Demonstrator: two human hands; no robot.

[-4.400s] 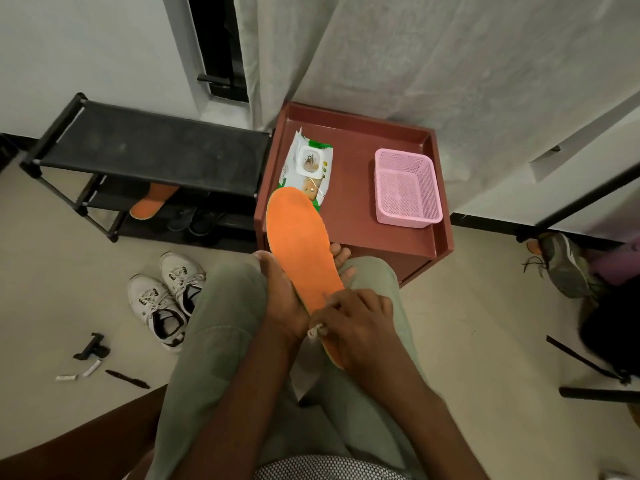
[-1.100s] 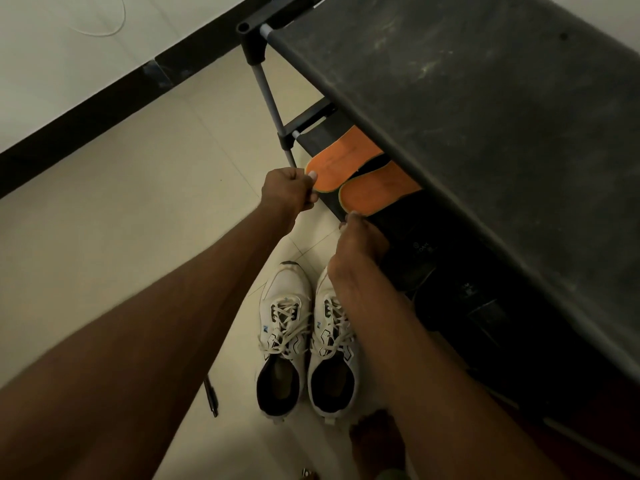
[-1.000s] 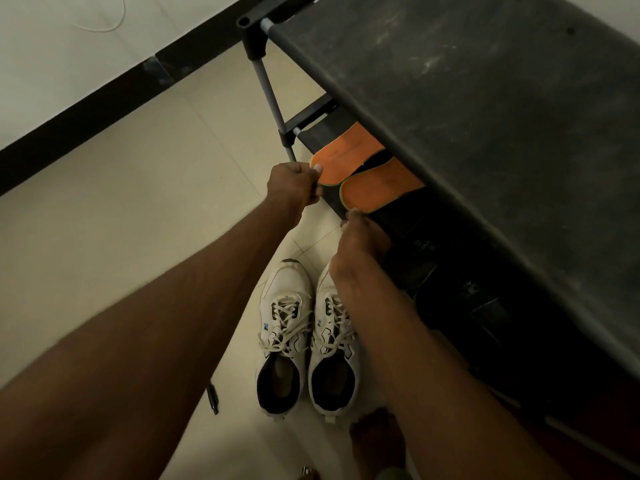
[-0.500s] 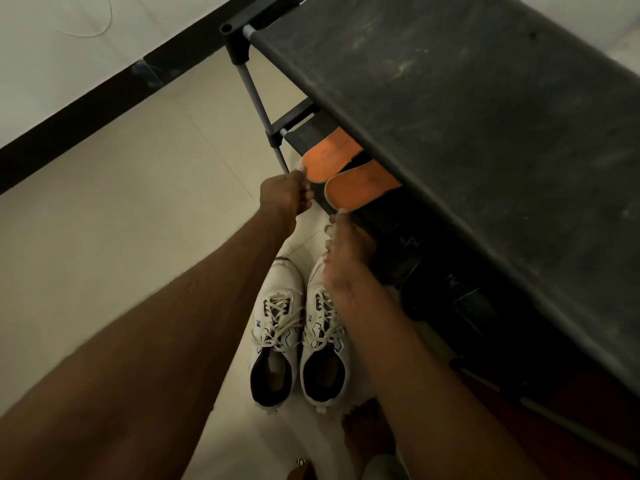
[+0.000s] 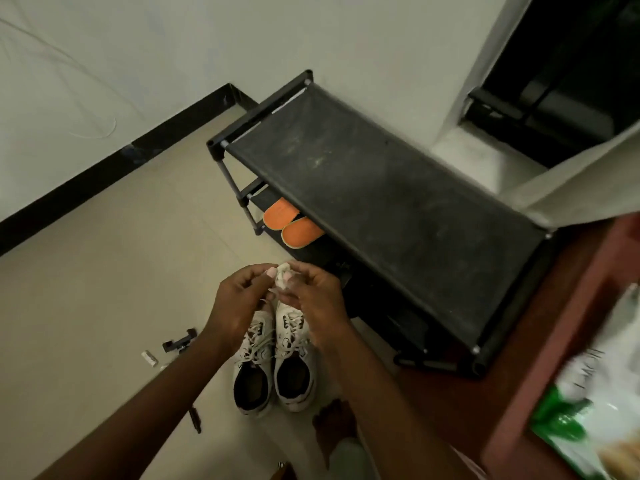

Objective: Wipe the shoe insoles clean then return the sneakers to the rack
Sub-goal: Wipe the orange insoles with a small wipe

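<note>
Both my hands are raised together over the floor, with a small crumpled white wipe (image 5: pixel 283 276) between them. My left hand (image 5: pixel 242 303) has its fingers curled and pinches the wipe's left edge; my right hand (image 5: pixel 313 299) pinches it from the right, fingertips bent onto the wad. Neither hand carries anything else. The two orange insoles (image 5: pixel 292 223) lie side by side on the middle shelf of the black shoe rack (image 5: pixel 381 202), near its left end post, with their rounded ends projecting past the shelf's front edge towards me; how far back they run under the top shelf is hidden. The white sneakers (image 5: pixel 275 362) stand as a pair on the tiled floor directly beneath my hands, touching or nearly touching each other, heels towards me and toes towards the rack, so their long axes run straight from me to the shelf. Their openings look dark; I judge that no insole is fitted. The relation that governs the next move: the insoles lie ahead of and slightly above the sneakers, just beyond my fingertips, the left insole nearer my left hand and the right one nearer my right. Both hands are occupied by the wipe, which in my judgement must be put down first. A green wipe packet (image 5: pixel 588 403) sits on the red-brown table (image 5: pixel 540 393) at my right, blurred.
</note>
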